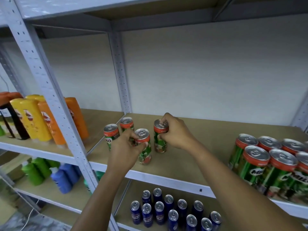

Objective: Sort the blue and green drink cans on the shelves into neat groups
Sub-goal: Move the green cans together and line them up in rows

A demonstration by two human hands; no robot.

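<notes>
Four green cans with red rims stand on the middle shelf (191,157). My left hand (125,147) grips the front green can (145,153) near its top. My right hand (176,133) grips the green can behind it (159,142) by the rim. Two more green cans stand free at the left, the nearer one (110,133) beside my left hand, the other (126,124) farther back. A tight group of several green cans (270,165) fills the shelf's right end. Several blue cans (168,212) stand in loose rows on the shelf below.
A perforated grey upright (50,90) splits the shelving. Left of it stand yellow and orange bottles (38,120), with green and blue bottles (50,174) one shelf down. Bare brown board lies between the two green can groups. The shelf above (116,7) hangs overhead.
</notes>
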